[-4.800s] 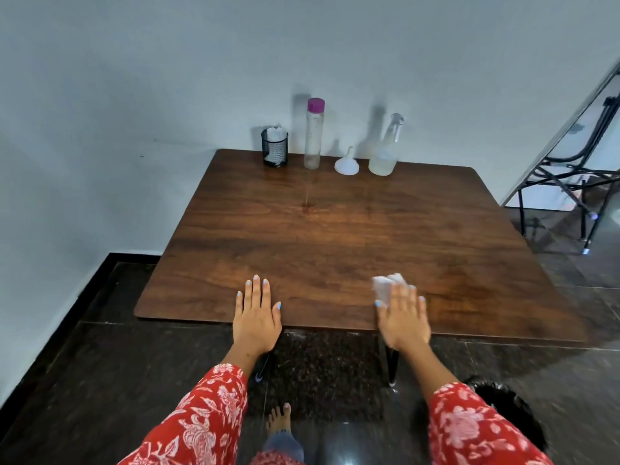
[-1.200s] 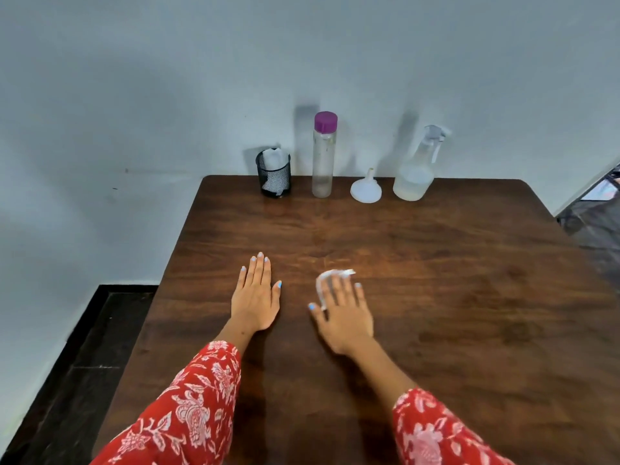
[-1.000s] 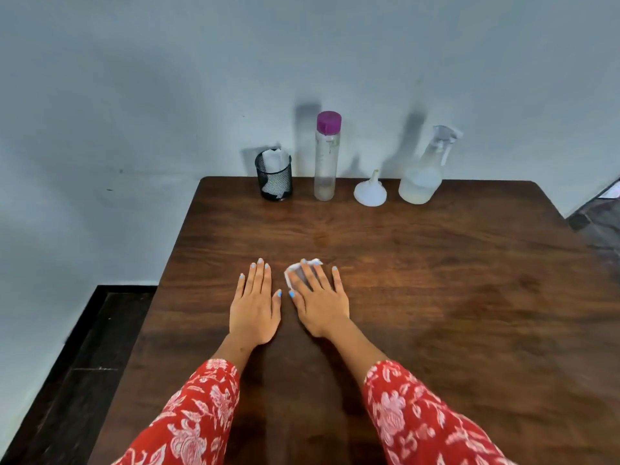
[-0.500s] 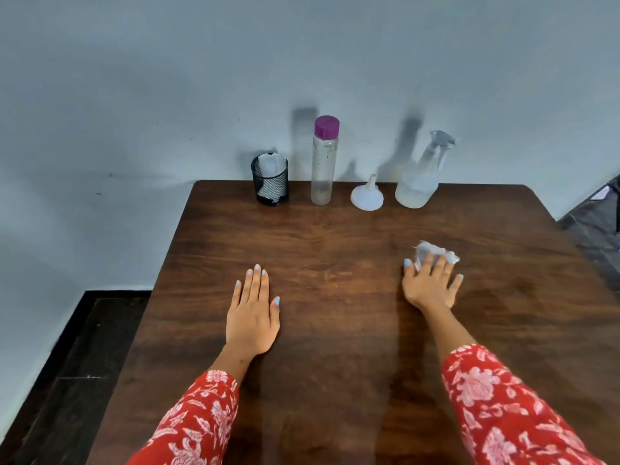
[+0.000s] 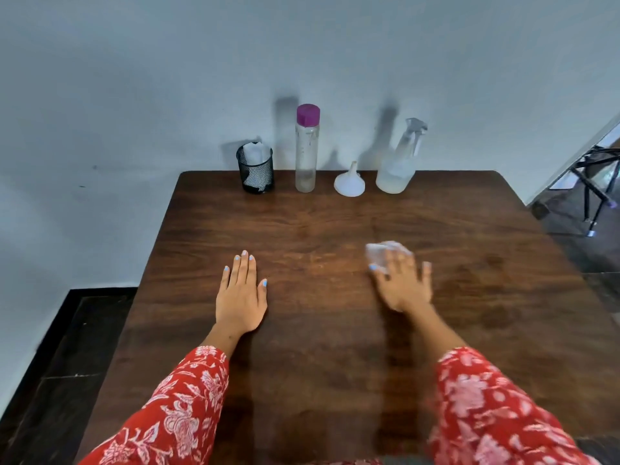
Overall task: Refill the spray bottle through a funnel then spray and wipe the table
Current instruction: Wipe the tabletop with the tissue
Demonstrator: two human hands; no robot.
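My left hand [image 5: 240, 297] lies flat on the worktop [image 5: 486, 297]. My right hand [image 5: 402, 283], blurred, presses a white tissue [image 5: 380, 251] onto it with straight fingers.

the right hand [image 5: 402, 283] is smeared by motion blur, and it covers most of the white cloth [image 5: 382, 251] under its fingers. the chair [image 5: 593, 182] at far right and both sleeves [image 5: 174, 411] are cut off by the picture's edge.

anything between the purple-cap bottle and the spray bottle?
Head view: only the white funnel, upside down on the table, between the purple-cap bottle and spray bottle.
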